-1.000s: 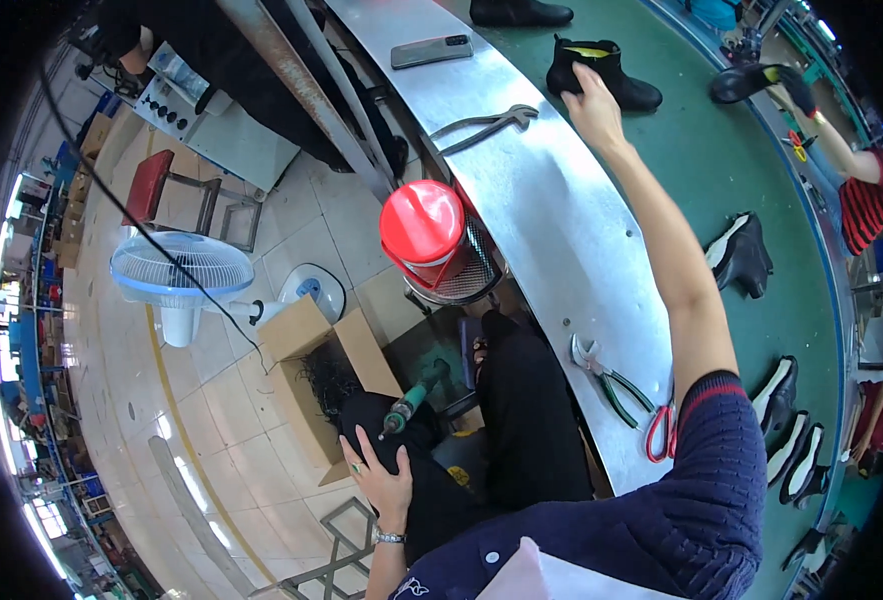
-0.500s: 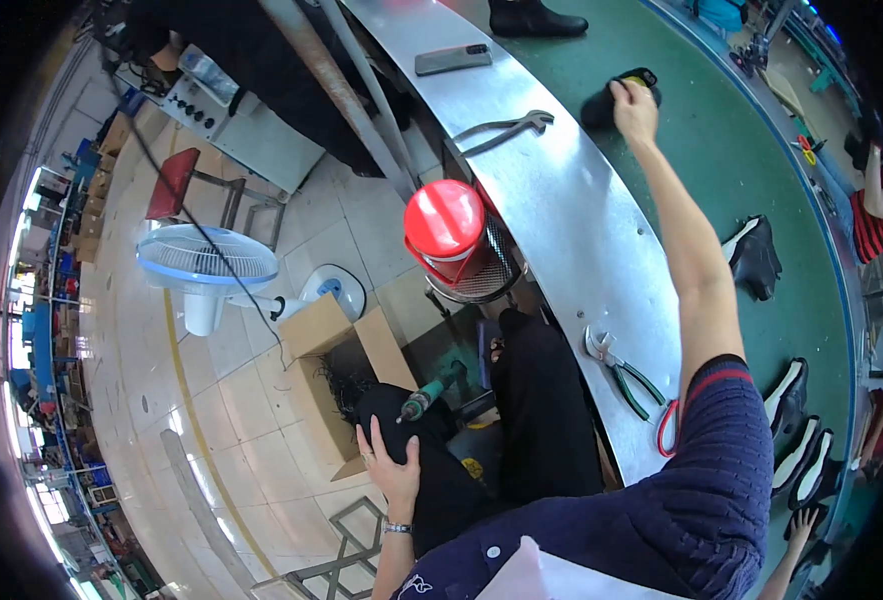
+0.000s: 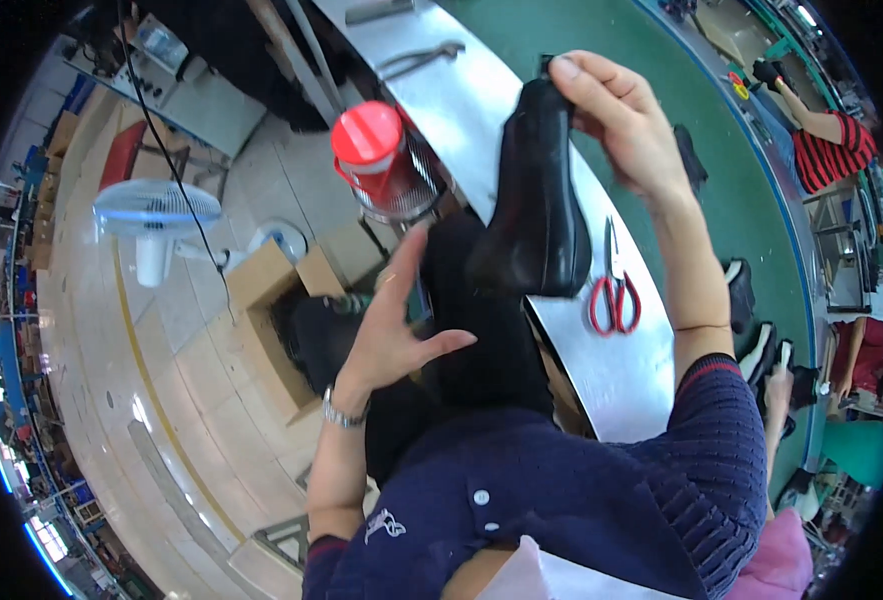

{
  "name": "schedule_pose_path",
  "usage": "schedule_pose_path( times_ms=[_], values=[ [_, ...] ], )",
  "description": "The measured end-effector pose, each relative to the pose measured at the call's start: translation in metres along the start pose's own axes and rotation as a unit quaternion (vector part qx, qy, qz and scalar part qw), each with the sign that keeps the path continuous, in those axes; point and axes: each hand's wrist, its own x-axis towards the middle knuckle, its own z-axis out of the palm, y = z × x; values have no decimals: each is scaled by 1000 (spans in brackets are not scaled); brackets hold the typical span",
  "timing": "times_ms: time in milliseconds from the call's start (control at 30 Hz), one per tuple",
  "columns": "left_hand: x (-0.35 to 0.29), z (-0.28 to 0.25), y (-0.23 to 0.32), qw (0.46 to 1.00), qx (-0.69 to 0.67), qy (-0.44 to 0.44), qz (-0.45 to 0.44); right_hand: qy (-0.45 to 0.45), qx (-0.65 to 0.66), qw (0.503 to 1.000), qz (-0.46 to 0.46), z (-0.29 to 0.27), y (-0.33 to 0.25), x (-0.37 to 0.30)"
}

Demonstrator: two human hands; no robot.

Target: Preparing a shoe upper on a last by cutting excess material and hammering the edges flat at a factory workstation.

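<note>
A black leather shoe point(image 3: 536, 205) hangs toe down in front of me, over my lap and the metal table edge. My right hand point(image 3: 626, 125) grips it at the top of the opening, between thumb and fingers. Lower and to the left, my left hand point(image 3: 391, 335) is open, thumb and fingers spread, apart from the shoe. Red-handled scissors point(image 3: 616, 300) lie on the metal tabletop point(image 3: 616, 385), just right of the shoe.
Pincers point(image 3: 421, 60) and a phone point(image 3: 379, 10) lie farther up the metal tabletop. Beside it runs a green conveyor belt point(image 3: 651, 75) with several dark shoes point(image 3: 741, 290). A red-lidded bucket point(image 3: 369, 140), cardboard box point(image 3: 266, 285) and fan point(image 3: 156, 210) stand left. A co-worker's hand point(image 3: 777, 390) is by the belt.
My right hand has lifted the shoe off the belt and carried it toward me. My left hand has risen from my thigh toward it. My view has shifted, bringing the scissors fully into sight.
</note>
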Motion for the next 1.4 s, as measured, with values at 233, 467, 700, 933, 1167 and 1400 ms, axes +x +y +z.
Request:
schedule_pose_path(
  times_ms=[233,467,700,933,1167,1400],
  values=[
    [-46,38,-22,960,-273,-52,-22,-61,77,994,51,74,52,-61],
    [-100,44,-44,952,-290,33,-92,-117,8,989,85,95,84,-71],
    [-172,23,-56,839,-375,209,-334,56,-611,787,57,9,188,-108],
    [-180,-36,-54,756,-495,324,-281,73,-624,773,90,-3,217,-132],
    [-142,-49,-61,787,-428,242,-372,122,-173,923,323,17,191,-108],
    [-111,-51,-37,812,-421,238,-327,-129,77,927,343,117,99,-80]
  ],
)
